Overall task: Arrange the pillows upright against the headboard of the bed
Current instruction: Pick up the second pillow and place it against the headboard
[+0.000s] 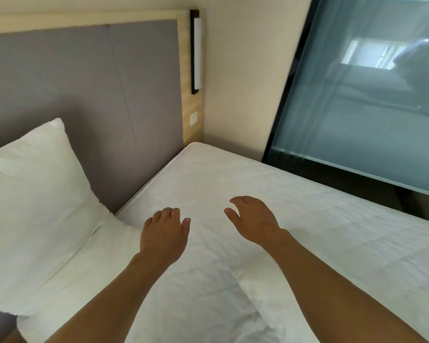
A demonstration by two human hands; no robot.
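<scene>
One white pillow (32, 184) already leans upright against the grey padded headboard (84, 78) at the left, and a second white pillow (253, 298) lies flat on the mattress (307, 219) under the forearms, its corner showing between them. The left hand (164, 233) and right hand (253, 219) hover palm-down over the bed with fingers loosely spread, holding nothing. The flat pillow looks soft, light and floppy, so it will likely sag if pinched at one corner; taking it with both hands at its two side edges should let it be lifted and stood beside the first.
</scene>
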